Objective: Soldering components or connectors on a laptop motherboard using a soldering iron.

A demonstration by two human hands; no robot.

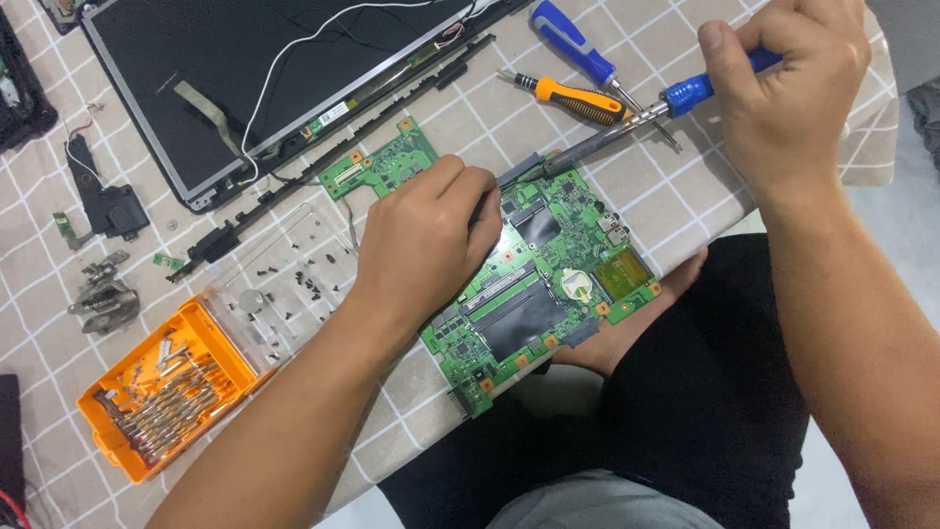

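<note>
Motherboard [548, 284] pinned under left hand [421, 245], right hand [783, 93] gripping screwdriver [627, 122], orange tray [162, 387] holding bits

Left of the left hand [421, 245], loose screws [294, 284] and an orange bit case [162, 387] crowd the desk [685, 211]. Between both hands, two spare screwdrivers [578, 98] lie; bare cloth stays open below the right hand [783, 88].
</note>
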